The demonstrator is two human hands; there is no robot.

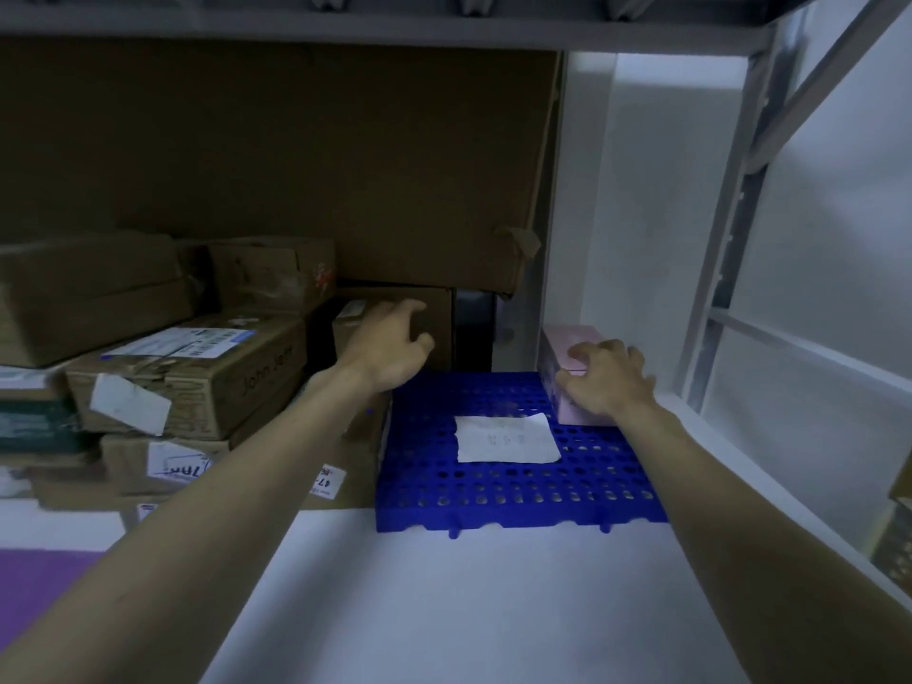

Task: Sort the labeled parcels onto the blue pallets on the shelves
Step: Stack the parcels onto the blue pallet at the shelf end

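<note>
Now the person is settling a pink box (567, 338) at the back right corner of the blue pallet (513, 491) on the shelf (444, 585). The right hand (604, 380) lies over the box's near end, fingers curled on it. The left hand (390, 350), fingers loosely spread and empty, reaches toward a brown carton (434, 313) behind the pallet. A paper slip (506, 439) lies mid-pallet. Next, likely: nudge the box square, then release.

Cardboard box (197, 382): side printed "John Je…", the rest unclear. White sticker (327, 481) on lower box: "47-". Paper sheet (506, 438) on blue pallet (493, 501): writing illegible.
</note>
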